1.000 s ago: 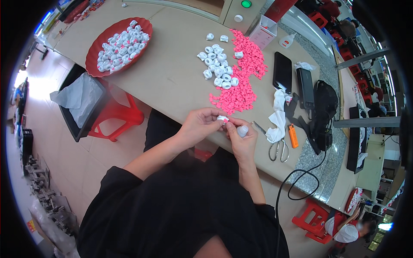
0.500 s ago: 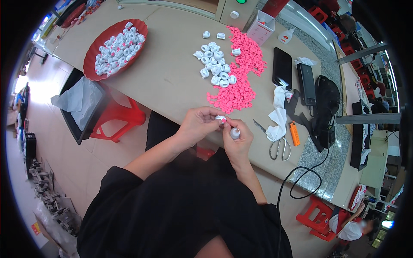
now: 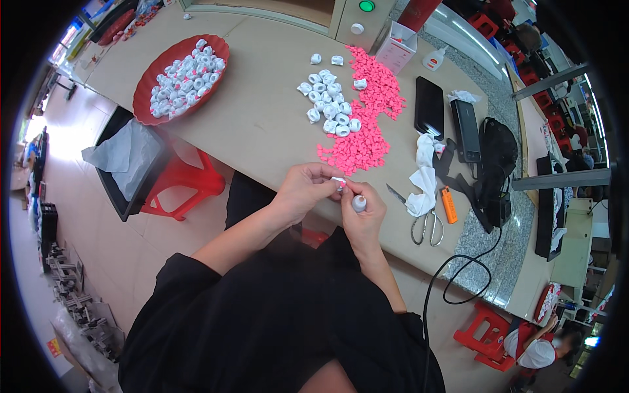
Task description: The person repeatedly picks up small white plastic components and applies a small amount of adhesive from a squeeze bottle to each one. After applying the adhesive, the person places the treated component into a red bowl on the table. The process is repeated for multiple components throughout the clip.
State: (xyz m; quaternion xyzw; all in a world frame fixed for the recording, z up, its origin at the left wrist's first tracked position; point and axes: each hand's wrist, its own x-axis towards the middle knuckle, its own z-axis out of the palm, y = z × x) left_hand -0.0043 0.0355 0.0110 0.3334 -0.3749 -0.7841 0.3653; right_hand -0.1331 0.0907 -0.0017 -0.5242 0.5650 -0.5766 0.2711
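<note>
My left hand (image 3: 300,191) pinches a small white ring-like piece (image 3: 337,181) with a pink bit on it, just over the table's near edge. Against that piece rest the fingertips of my right hand (image 3: 362,213), whose fingers are curled round a small white bottle (image 3: 358,203); only its rounded end shows. Beyond my hands lies a spread of small pink pieces (image 3: 357,147). A cluster of white ring-like pieces (image 3: 327,98) sits beside and partly on the pink ones. At the far left, a red scalloped bowl (image 3: 145,108) is heaped with white pieces bearing pink bits.
On the right lie scissors (image 3: 428,226), an orange lighter (image 3: 449,205), crumpled tissue (image 3: 422,187), a black phone (image 3: 429,105), a black power bank (image 3: 466,128) and a cable (image 3: 481,259). A small white squeeze bottle (image 3: 434,59) and a box (image 3: 396,49) stand behind. A red stool (image 3: 190,187) is left.
The view has shifted slightly, so the table things sit a little further right and lower at the left. My hands keep almost the same hold on the white piece and bottle.
</note>
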